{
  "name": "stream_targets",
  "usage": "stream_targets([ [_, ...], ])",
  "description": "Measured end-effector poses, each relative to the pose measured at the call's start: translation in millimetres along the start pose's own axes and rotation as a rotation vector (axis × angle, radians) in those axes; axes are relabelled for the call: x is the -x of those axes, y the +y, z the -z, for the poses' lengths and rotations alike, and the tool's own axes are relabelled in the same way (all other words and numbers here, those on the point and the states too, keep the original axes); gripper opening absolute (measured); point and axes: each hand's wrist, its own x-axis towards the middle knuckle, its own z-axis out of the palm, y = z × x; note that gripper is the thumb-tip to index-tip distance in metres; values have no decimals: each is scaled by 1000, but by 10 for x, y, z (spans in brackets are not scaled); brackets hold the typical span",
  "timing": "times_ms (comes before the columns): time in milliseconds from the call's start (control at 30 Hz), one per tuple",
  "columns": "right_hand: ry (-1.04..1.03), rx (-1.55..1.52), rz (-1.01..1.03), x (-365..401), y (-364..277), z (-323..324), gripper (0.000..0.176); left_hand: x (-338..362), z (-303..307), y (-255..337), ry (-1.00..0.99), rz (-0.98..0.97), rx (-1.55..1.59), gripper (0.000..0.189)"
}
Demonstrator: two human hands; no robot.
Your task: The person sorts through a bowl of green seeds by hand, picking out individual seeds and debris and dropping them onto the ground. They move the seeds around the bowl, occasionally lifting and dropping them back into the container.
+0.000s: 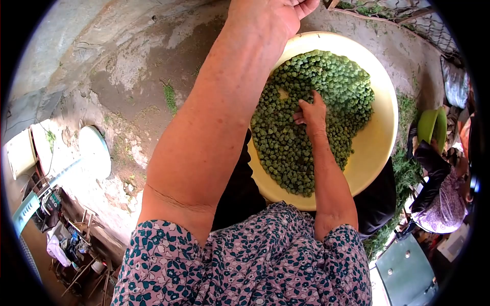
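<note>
A wide cream-yellow basin (pixel 380 130) rests at my lap, holding a thick layer of small, roundish green pieces (pixel 326 76) whose kind I cannot make out. My right hand (pixel 312 112) is over the middle of this layer, its fingers apart and touching the pieces, with nothing visibly gripped. Beyond the basin's far left rim, my left hand (pixel 286 15) is raised at the top edge of the view. Its visible fingers curl inward; the rest is cut off, so anything in them is hidden.
Another person (pixel 441 188) in a patterned garment sits at the right, near a green bowl (pixel 432 125). A teal folding chair or board (pixel 408 273) is at lower right. A round white-topped stool (pixel 95 152) and cluttered sticks (pixel 89 250) are on the left. Wire mesh (pixel 423 23) borders the top right.
</note>
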Motion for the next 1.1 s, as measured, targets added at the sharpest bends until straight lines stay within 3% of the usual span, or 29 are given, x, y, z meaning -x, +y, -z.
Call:
stream_targets([
  [100,-122,-85,-57,63,47,-135,58,-8,-22,5,13,-4,-10,3],
  [167,-206,165,5,145,108,-282,55,-94,4,10,37,50,-1,4],
  [300,-341,318,14,459,59,-410,51,-132,48,-11,-13,40,-12,3],
  [367,-525,339,74,611,161,-400,48,-118,34,-1,25,29,-36,4],
  [467,-620,343,216,730,367,-329,47,-118,55,4,5,28,-40,4],
  [500,-618,344,213,752,361,-282,47,-121,60,4,5,31,-38,4],
  [600,-303,79,19,776,169,-25,48,-128,58,9,7,37,-53,4],
  [667,-87,-28,14,560,177,123,53,-128,54,6,7,38,-66,3],
  [800,5,-96,-75,212,177,165,57,-121,19,-22,2,42,-73,3],
  [900,-91,-65,-120,234,112,-51,59,-130,17,-52,16,39,-66,3],
  [967,-353,15,-168,315,79,-208,56,-165,39,-46,26,38,-78,3],
  [1100,-560,96,-126,452,-6,-242,46,-192,94,-38,-25,30,-70,3],
])
